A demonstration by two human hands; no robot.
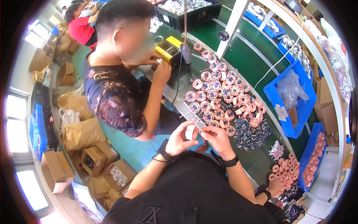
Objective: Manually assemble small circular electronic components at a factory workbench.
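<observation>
"While the left hand (181, 137) pinches that pale ring (191, 132), how wide is its grip?"

"Narrow: the thumb and fingers close on the ring's outer wall. It is held up off the bench (248, 160), in front of the person's chest, near the metal strips (181, 105) along the bench edge."

"And the right hand (220, 142)?"

"Its thumb and forefinger come close together just beside the ring. I cannot tell whether they touch it or hold something small."

"How would the ring handle?"

"Light and fairly stiff, I'd judge, like moulded plastic. The wall looks smooth, so it might slip a little. I'd take it by the outer rim, gently, since thin edges could crack, and keep fingertips out of the middle."

"What about the textures around it?"

"Pink rings (215, 85) cluster on the bench, short and round, many with dark centres. Beside them, the heap of dark parts (252, 133) looks jagged and angular. Farther right, a blue tray (311, 100) with straight, smooth walls contains a crinkled clear bag (292, 86), thin and limp."
</observation>
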